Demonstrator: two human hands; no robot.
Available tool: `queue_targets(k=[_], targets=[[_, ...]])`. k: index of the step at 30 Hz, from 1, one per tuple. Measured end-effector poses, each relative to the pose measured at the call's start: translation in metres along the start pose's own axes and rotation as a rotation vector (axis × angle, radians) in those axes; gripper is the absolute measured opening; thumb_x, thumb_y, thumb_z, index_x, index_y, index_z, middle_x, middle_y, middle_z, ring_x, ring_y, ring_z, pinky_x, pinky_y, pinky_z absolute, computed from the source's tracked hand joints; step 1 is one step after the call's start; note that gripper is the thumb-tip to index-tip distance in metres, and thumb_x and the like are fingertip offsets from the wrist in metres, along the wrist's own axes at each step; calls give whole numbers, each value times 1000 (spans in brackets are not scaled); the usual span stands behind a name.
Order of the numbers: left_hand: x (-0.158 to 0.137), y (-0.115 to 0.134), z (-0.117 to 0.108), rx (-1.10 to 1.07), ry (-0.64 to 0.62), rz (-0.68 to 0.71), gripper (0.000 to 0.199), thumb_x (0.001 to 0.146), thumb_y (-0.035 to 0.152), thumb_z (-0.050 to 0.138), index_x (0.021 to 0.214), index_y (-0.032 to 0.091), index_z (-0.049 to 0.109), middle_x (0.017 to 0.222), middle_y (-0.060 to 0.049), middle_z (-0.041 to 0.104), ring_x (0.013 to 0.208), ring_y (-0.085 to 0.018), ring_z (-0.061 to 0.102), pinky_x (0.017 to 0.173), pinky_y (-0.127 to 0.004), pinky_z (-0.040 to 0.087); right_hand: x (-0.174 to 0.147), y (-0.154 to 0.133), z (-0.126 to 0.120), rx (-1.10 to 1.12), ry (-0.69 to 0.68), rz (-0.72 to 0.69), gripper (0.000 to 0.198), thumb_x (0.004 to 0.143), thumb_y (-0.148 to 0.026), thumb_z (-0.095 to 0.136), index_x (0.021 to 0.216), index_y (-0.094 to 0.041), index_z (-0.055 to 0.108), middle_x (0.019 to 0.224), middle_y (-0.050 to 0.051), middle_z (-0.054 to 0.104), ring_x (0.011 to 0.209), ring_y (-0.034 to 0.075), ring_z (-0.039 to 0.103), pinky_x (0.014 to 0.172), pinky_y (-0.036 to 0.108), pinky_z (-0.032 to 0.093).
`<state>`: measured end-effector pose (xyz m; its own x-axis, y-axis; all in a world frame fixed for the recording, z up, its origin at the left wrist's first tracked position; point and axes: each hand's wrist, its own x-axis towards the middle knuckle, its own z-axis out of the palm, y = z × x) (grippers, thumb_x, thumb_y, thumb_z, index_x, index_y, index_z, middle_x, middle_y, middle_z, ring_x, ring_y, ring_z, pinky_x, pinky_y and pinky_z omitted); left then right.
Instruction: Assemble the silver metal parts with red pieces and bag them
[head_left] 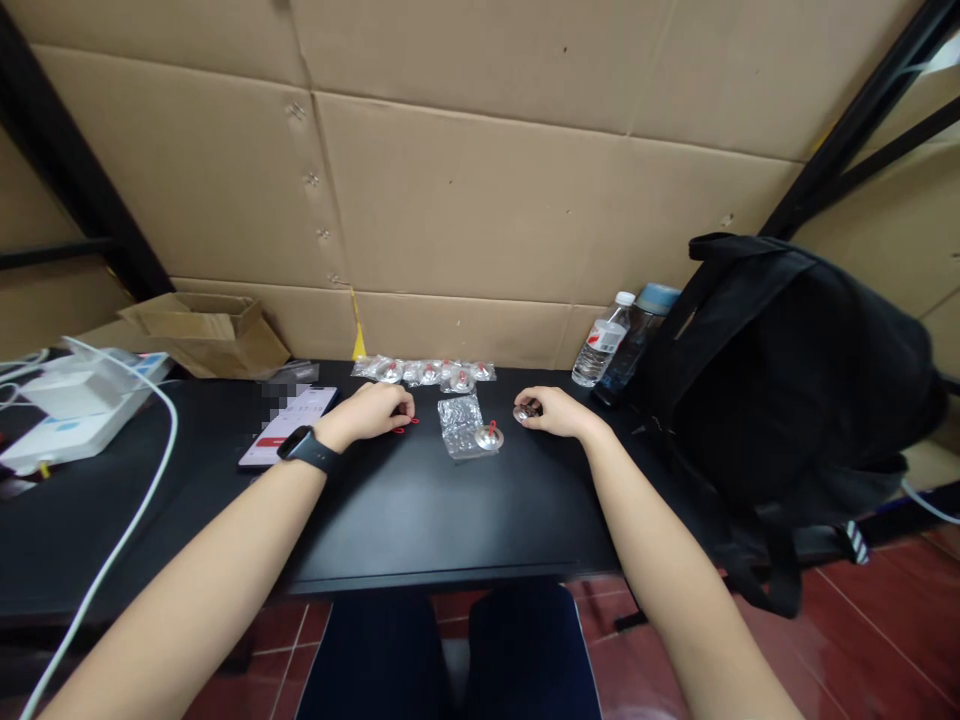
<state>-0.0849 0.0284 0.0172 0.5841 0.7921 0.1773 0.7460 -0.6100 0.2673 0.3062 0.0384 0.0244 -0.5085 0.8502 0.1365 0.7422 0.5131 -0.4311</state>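
Observation:
My left hand [375, 410], with a dark watch on its wrist, is closed over small red cord loops [400, 430] close to the tabletop. Whatever lies under its fingers is hidden. Fingertips of my right hand [556, 412] grip the edge of a small silvery metal disc [521, 413] resembling a finger cymbal. Between the hands lies a clear bubble-wrap pouch [459, 420]. A second metal disc [486, 439] with a red loop rests on the pouch's lower right corner. Behind it, several clear-bagged discs [427, 374] with red loops form a row along the cardboard wall.
The black table [450, 520] meets a cardboard wall [480, 200]. A phone [289, 432], paper bag [214, 335] and white power strip [75, 425] with cables are left. A water bottle [602, 342], blue-capped bottle [643, 330] and black backpack [780, 380] stand right.

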Motion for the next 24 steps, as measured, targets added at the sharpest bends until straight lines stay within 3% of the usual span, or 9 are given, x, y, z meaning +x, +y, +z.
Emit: queue_targets(k=[6, 12, 15, 18, 24], targets=[[1, 10, 3, -3, 39, -24, 15, 88, 29, 55, 78, 24, 64, 76, -1, 72, 75, -20, 65, 73, -29, 43, 2, -2, 2, -38, 33, -29, 20, 72, -17, 75, 91, -21, 76, 89, 2, 75, 78, 17, 68, 74, 26, 50], [2, 26, -6, -52, 224, -10, 13, 92, 28, 52, 88, 22, 63, 86, -3, 73, 77, -19, 66, 74, -30, 44, 3, -3, -1, 8, 262, 56, 30, 71, -9, 67, 99, -18, 75, 89, 4, 75, 70, 14, 65, 69, 25, 50], [3, 33, -10, -54, 270, 15, 13, 91, 31, 57, 87, 22, 66, 88, -2, 74, 80, -20, 67, 78, -30, 45, 0, -7, -5, 17, 121, 9, 31, 74, -20, 74, 105, -20, 75, 98, 4, 75, 79, 17, 67, 75, 28, 52], [3, 36, -11, -35, 285, 25, 15, 91, 33, 62, 82, 22, 67, 85, -1, 75, 80, -20, 67, 80, -31, 44, -5, -11, -9, 44, -60, -40, 44, 67, -35, 86, 107, -20, 76, 104, 5, 72, 87, 20, 68, 81, 31, 53], [5, 34, -8, -38, 305, 51, 17, 90, 35, 68, 80, 22, 68, 85, 0, 75, 81, -19, 67, 86, -33, 43, -7, -16, -11, 21, -127, -113, 54, 60, -40, 92, 110, -25, 78, 116, 8, 65, 107, 25, 63, 97, 37, 49]])
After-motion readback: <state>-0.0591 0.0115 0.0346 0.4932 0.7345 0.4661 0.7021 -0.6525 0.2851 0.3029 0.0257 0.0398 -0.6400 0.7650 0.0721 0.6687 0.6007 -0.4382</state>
